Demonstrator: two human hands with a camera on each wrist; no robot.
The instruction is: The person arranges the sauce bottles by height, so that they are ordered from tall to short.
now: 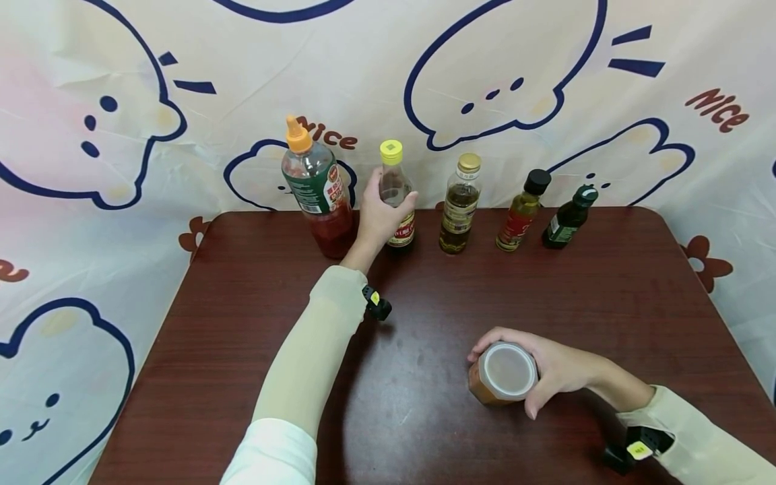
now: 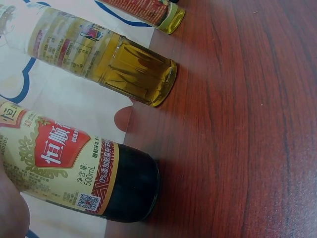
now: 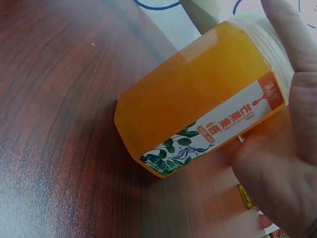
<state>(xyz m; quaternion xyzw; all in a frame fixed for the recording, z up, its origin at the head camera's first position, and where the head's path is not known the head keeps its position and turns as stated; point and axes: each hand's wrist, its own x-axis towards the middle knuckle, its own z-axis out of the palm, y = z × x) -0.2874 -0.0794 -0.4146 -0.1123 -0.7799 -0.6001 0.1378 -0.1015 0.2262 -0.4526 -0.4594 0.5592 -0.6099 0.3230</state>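
At the back of the table my left hand (image 1: 383, 214) grips a dark vinegar bottle (image 1: 405, 232) with a yellow cap, thumb on one side and fingers on the other. The left wrist view shows its cream-and-red label, with the dark base of the vinegar bottle (image 2: 133, 183) at the wood. Nearer the front, my right hand (image 1: 560, 367) holds a jar (image 1: 509, 370) with a pale round lid, thumb and fingers around its sides. Orange contents and a white label show on the jar (image 3: 193, 74) in the right wrist view.
Left of the vinegar bottle stands a large red sauce bottle (image 1: 315, 195) with an orange nozzle. To the right are an oil bottle (image 1: 459, 209), a black-capped bottle (image 1: 520, 214) and a small dark green bottle (image 1: 566, 221). A patterned cloth (image 1: 339, 74) hangs behind the brown table (image 1: 242, 303).
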